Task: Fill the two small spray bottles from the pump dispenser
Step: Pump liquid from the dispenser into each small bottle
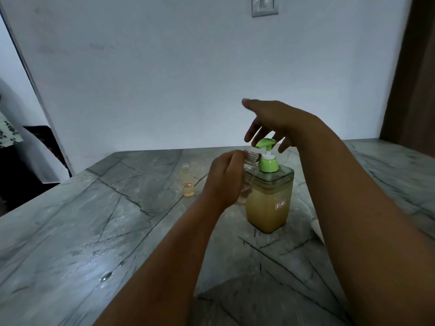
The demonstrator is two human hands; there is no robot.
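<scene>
The spray bottle (247, 177), clear and seemingly near empty, is held by the left hand (226, 180), whose grip wraps its body and sets its threaded neck just under the green spout of the pump dispenser (269, 196). The right hand (273, 123) hovers over the pump head, fingers spread, grasping nothing and not yet pressing. The dispenser stands on the grey surface (94, 231), about two-thirds full of amber liquid. The second bottle (187, 182) stands uncapped to the left, already holding liquid. Judged progress: one bottle filled, one remaining.
</scene>
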